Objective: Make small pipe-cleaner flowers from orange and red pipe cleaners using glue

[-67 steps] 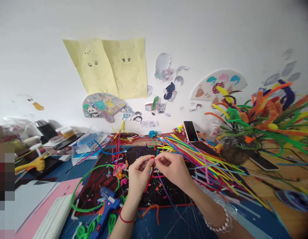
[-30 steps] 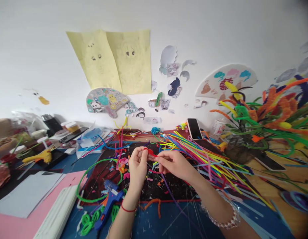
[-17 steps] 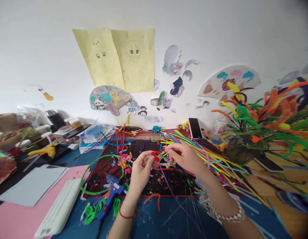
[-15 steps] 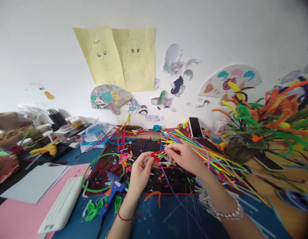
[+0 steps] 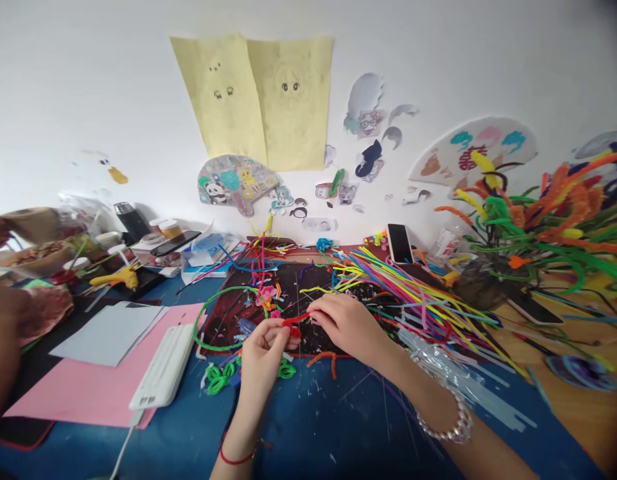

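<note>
Between my hands is a red pipe cleaner [image 5: 297,320], bent into a small loop at its left end. My left hand [image 5: 266,348] is closed on the looped part, thumb against fingers. With its fingertips, my right hand [image 5: 338,323] pinches the other end, a short way up and to the right. Both hands are above the dark, scrap-strewn mat [image 5: 228,307]. Green pipe cleaner coils [image 5: 221,379] lie left of my left wrist. The blue glue gun is mostly hidden behind my left hand. An orange pipe cleaner piece [image 5: 324,360] rests below my right hand.
A spread of colourful pipe cleaners [image 5: 413,293] lies to the right, beside a clear plastic wrapper [image 5: 453,367]. A white power strip [image 5: 163,367] sits on pink paper [image 5: 78,400] at left. A phone [image 5: 400,243] leans against the wall. Part of another person shows at the left edge.
The view has shifted, so the scene sits further right. My hands have moved left and nearer with the red pipe cleaner. A person's blurred arm has come in at the left edge.
</note>
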`<state>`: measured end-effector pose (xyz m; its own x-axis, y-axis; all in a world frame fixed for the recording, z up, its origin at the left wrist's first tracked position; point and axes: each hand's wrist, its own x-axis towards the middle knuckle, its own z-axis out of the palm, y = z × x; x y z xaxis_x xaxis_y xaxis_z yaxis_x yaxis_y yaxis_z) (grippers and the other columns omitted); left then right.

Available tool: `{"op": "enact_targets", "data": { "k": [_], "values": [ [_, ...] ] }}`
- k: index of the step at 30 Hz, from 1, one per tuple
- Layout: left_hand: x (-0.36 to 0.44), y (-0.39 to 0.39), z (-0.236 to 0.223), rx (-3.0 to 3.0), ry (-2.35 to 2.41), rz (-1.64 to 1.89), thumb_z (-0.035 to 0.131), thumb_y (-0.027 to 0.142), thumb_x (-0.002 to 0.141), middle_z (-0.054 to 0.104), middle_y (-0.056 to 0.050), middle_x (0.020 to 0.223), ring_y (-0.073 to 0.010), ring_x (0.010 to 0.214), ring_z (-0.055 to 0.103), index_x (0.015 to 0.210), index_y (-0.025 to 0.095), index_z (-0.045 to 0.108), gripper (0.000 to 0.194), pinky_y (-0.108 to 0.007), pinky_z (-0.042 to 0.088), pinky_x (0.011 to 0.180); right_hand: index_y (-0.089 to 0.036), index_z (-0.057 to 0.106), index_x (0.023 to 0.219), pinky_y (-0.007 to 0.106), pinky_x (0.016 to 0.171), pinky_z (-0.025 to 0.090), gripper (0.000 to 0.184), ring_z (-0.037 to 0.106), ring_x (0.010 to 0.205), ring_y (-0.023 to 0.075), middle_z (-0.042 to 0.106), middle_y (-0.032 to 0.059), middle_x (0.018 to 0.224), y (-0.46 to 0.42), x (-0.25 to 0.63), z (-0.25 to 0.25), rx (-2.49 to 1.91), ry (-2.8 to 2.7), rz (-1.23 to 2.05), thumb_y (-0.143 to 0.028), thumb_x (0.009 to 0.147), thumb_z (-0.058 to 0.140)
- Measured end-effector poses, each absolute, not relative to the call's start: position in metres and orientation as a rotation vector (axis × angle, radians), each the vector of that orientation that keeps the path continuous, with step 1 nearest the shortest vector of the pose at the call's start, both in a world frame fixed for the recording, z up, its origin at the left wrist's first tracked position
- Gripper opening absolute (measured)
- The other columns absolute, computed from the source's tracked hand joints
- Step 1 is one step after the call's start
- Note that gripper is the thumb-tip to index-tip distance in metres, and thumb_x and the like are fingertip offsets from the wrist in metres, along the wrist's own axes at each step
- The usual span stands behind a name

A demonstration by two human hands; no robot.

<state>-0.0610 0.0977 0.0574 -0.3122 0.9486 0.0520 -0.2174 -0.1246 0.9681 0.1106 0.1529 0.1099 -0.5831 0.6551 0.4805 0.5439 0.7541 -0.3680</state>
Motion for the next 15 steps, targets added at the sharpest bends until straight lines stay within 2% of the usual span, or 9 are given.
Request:
{"op": "enact_targets", "data": {
  "k": [5,8,11,15],
  "values": [
    [-0.066,0.087,0.051,0.900,1.244,1.692,0.077,0.028,0.069,0.073,0.000,0.062,-0.0149,0.059,0.072,0.081,0.015,0.064,0.022,-0.022,0.057,0.063,-0.020,0.064,0.093,0.026,0.073,0.046,0.017,0.066,0.080,0.0169,0.070,0.0032,0.087,0.128,0.096,0.104,-0.934,-2.227,0.260,-0.020,0.096,0.047],
    [-0.066,0.085,0.049,0.842,1.255,1.734,0.076,0.030,0.071,0.073,0.000,0.062,-0.0158,0.057,0.071,0.082,0.015,0.064,0.022,-0.024,0.057,0.061,-0.021,0.064,0.092,0.025,0.067,0.045,0.016,0.067,0.076,0.0170,0.071,0.0025,0.086,0.112,0.088,0.093,-0.999,-2.122,0.306,-0.021,0.094,0.048],
    [-0.062,0.084,0.046,0.773,1.254,1.769,0.075,0.031,0.073,0.072,0.000,0.065,-0.0158,0.058,0.070,0.083,0.015,0.065,0.022,-0.026,0.058,0.062,-0.021,0.064,0.089,0.025,0.064,0.044,0.016,0.066,0.071,0.0169,0.071,0.0028,0.083,0.099,0.081,0.080,-1.086,-2.030,0.441,-0.021,0.093,0.048],
    [-0.055,0.080,0.043,0.697,1.253,1.823,0.074,0.029,0.074,0.071,0.001,0.068,-0.0126,0.063,0.068,0.082,0.015,0.066,0.018,-0.022,0.055,0.066,-0.021,0.063,0.083,0.025,0.058,0.042,0.019,0.062,0.062,0.0168,0.069,0.0031,0.073,0.089,0.072,0.067,-1.150,-1.896,0.697,-0.028,0.092,0.049]
  ]
}}
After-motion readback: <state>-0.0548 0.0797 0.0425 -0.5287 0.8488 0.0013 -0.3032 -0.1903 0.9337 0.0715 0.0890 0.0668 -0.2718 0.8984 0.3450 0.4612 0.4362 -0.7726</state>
